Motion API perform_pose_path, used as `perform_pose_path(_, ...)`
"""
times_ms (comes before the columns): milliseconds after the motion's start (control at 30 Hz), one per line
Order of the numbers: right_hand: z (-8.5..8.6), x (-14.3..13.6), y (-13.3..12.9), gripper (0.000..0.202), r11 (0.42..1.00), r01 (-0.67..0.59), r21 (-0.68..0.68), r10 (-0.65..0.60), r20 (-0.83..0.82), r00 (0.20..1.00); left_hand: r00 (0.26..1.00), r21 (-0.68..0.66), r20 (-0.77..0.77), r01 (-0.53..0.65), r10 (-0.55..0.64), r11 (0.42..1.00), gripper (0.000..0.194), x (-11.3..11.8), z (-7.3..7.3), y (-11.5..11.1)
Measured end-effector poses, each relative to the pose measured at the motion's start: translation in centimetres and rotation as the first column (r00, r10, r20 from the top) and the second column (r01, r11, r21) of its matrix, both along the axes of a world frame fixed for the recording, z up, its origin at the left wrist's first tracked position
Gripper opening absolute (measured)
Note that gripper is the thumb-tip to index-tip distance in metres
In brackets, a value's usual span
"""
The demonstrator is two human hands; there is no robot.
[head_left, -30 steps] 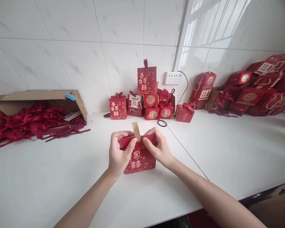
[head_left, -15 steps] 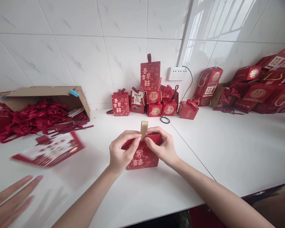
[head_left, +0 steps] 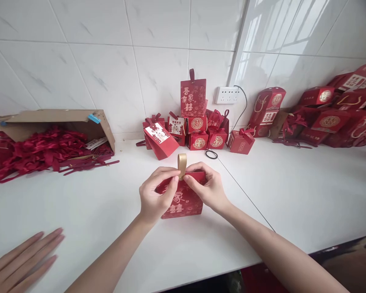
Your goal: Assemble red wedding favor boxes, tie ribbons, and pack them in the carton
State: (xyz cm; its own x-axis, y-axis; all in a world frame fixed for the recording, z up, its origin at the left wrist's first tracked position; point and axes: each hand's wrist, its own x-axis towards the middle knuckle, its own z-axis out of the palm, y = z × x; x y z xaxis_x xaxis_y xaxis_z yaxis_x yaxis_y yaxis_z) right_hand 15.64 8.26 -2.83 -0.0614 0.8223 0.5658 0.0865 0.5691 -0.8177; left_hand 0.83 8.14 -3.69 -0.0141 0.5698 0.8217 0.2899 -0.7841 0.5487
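Note:
A red gift box [head_left: 187, 201] with pale Chinese characters stands upright on the white table in front of me. From its top edge rises a gold ribbon loop [head_left: 181, 162]. My left hand [head_left: 158, 193] pinches the upper left of the box, thumb and forefinger at the base of the loop. On the other side my right hand [head_left: 209, 185] grips the top edge, its thumb on the front face just right of the loop. Whatever my fingers do behind the box is hidden.
Another person's hand [head_left: 27, 260] lies spread at lower left. An open cardboard carton [head_left: 55, 116] spills dark red ribbons [head_left: 51, 150]. By the wall are stacked red boxes [head_left: 198, 140], a tilted red box [head_left: 161, 140], a black ring [head_left: 211, 154], a power strip [head_left: 227, 95] and piled boxes [head_left: 329, 120].
A red and white box that was blurred in motion at the left now rests tilted by the stacked boxes. My hands stay at the gold loop, hardly moved.

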Motion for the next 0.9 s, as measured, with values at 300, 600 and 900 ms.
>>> perform_pose_path(300,0.2,0.1,0.1,0.007,0.998,-0.024,-0.061,0.022,-0.030,0.999,1.000,-0.101,0.019,0.022,-0.020,0.995,0.012,-0.2,-0.2,0.0)
perform_pose_path(600,-0.2,3.1,3.6,0.027,0.965,-0.046,-0.257,-0.135,-0.641,0.756,0.954,-0.481,0.067,0.289,-0.294,0.828,0.069,-0.7,-1.7,1.6)
perform_pose_path(900,-1.3,2.0,4.2,0.032,0.906,-0.323,-0.274,0.089,-0.623,0.777,1.000,-0.117,0.011,0.005,-0.004,0.993,0.048,-0.6,-1.6,1.3)
